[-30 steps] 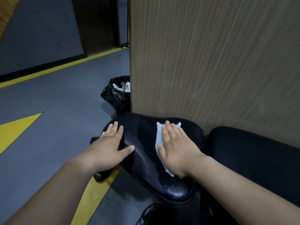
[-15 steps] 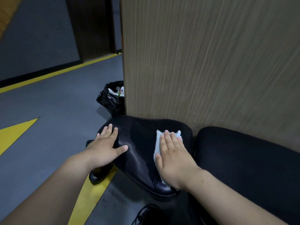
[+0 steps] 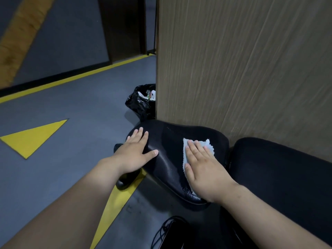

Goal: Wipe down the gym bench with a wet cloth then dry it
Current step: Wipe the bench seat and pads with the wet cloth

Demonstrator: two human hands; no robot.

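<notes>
The black padded gym bench has a small seat pad (image 3: 172,146) in the middle and a longer pad (image 3: 280,175) to its right. A white cloth (image 3: 208,145) lies flat on the seat pad, mostly hidden under my right hand (image 3: 206,169), which presses it down with straight fingers. My left hand (image 3: 136,155) rests flat on the seat pad's left edge, fingers straight and thumb spread. The pad looks shiny and damp near its front edge.
A wood-grain panel (image 3: 242,69) rises directly behind the bench. A bin lined with a black bag (image 3: 142,103) stands beside the panel's left corner. Grey floor with yellow markings (image 3: 36,137) spreads to the left. Black cables (image 3: 167,230) lie below the bench.
My right hand has slid the cloth a little toward the seat pad's right side. The left hand stays on the left edge. The camera view has shifted.
</notes>
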